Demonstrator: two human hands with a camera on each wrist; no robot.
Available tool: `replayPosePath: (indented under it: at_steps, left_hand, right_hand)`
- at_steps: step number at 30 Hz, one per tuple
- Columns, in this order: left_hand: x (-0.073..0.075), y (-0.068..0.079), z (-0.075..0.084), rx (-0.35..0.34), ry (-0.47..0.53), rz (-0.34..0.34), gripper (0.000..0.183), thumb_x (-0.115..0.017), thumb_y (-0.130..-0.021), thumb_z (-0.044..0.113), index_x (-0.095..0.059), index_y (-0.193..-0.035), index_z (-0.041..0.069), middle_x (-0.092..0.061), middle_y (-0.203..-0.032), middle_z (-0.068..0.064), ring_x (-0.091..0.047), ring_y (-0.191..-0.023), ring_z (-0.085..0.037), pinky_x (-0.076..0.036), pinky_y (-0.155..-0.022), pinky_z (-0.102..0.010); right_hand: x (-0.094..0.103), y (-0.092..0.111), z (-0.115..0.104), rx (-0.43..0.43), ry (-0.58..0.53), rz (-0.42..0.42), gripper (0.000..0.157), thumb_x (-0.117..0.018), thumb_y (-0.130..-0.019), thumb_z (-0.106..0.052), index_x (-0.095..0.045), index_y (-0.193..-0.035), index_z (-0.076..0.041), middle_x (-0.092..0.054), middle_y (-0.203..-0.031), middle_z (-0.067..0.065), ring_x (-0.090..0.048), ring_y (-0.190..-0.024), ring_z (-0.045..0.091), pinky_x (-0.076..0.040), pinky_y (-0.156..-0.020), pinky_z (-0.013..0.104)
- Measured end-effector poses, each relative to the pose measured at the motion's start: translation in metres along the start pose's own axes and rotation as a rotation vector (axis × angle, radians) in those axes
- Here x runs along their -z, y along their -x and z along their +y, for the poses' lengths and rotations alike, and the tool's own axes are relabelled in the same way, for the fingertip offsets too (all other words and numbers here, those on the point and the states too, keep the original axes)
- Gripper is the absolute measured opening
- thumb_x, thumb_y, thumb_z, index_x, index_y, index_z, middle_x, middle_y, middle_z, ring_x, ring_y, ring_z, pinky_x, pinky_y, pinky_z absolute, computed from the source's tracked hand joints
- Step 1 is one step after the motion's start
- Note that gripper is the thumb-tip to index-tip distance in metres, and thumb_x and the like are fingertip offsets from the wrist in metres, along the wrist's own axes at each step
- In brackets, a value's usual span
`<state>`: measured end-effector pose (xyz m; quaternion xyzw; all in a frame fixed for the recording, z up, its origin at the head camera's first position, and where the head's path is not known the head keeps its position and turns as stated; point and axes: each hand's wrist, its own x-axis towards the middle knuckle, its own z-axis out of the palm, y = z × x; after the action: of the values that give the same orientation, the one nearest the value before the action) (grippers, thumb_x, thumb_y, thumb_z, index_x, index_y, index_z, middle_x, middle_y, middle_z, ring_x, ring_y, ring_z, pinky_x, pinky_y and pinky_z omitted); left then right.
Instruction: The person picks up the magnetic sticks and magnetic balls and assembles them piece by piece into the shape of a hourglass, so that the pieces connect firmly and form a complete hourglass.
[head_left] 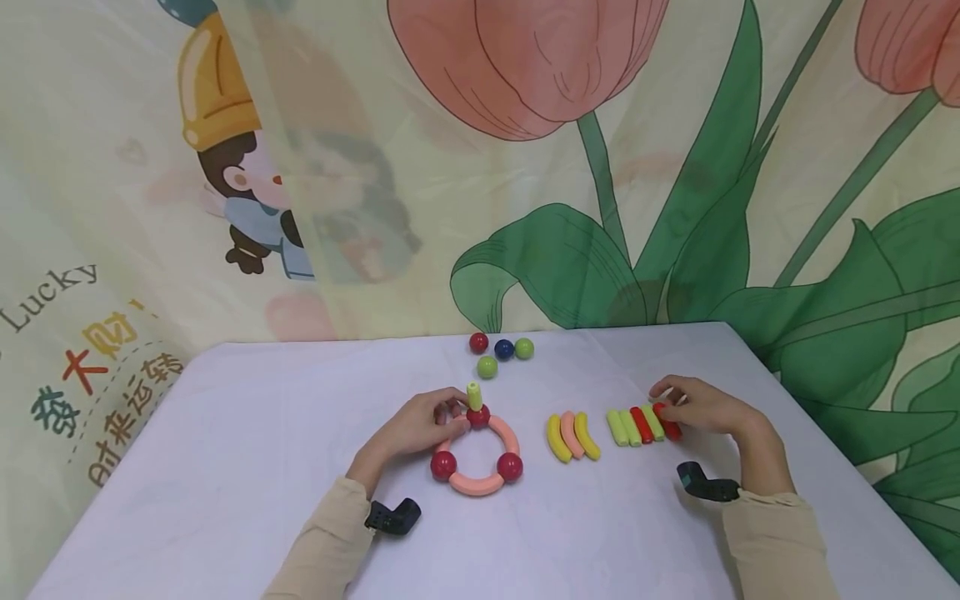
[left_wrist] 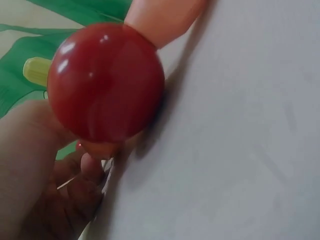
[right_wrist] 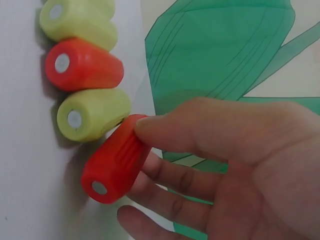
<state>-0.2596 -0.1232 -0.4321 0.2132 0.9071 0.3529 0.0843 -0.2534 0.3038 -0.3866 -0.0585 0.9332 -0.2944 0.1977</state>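
Printed cloth (head_left: 525, 208) with large tulips hangs behind the ring (head_left: 475, 486), which lies flat on the white-covered worktop (head_left: 225, 442). Well to the ring's right, I see the right hand (head_left: 701, 406) pinching a red rod (right_wrist: 117, 162) between thumb and fingers, angled away from the row of straight rods (head_left: 641, 425). At the ring's far left, the left hand (head_left: 420, 425) grips it beside the far red ball (head_left: 481, 418), where a green rod (head_left: 474, 396) stands upright.

I judge the red rod light, stiff and hard to break, a little slick; its grooved middle looks the best hold, leaving the pale end disc (right_wrist: 99, 187) free. I expect the ring to be rigid but likely to part at its joints, so I favour holding it near a ball. The worktop looks smooth enough for the loose balls (head_left: 504, 350) beyond the ring to roll; curved rods (head_left: 573, 435) lie just right of the ring.
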Motion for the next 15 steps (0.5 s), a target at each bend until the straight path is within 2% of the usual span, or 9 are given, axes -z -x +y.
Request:
replayPosePath:
  at_steps: [7, 15]
  left_hand:
    - [-0.0080, 0.0052, -0.0043, 0.019, 0.023, 0.037, 0.026, -0.067, -0.086, 0.032, -0.064, -0.111, 0.027, -0.058, -0.085, 0.010, -0.049, -0.071, -0.009, -0.039, -0.061, -0.022]
    - [-0.0042, -0.0006, -0.0039, 0.022, 0.039, 0.059, 0.025, -0.067, -0.086, 0.032, -0.065, -0.110, 0.028, -0.058, -0.085, 0.008, -0.048, -0.072, -0.011, -0.038, -0.061, -0.024]
  right_hand:
    - [-0.0045, 0.0018, 0.0012, 0.032, 0.006, 0.002, 0.033, -0.058, -0.088, -0.012, -0.056, -0.119, 0.001, -0.056, -0.112, 0.017, -0.051, -0.101, 0.028, -0.053, -0.082, 0.041]
    - [0.0049, 0.0000, -0.0072, 0.091, 0.010, 0.067, 0.035, -0.059, -0.090, -0.017, -0.056, -0.121, -0.002, -0.058, -0.111, 0.015, -0.052, -0.103, 0.029, -0.054, -0.079, 0.039]
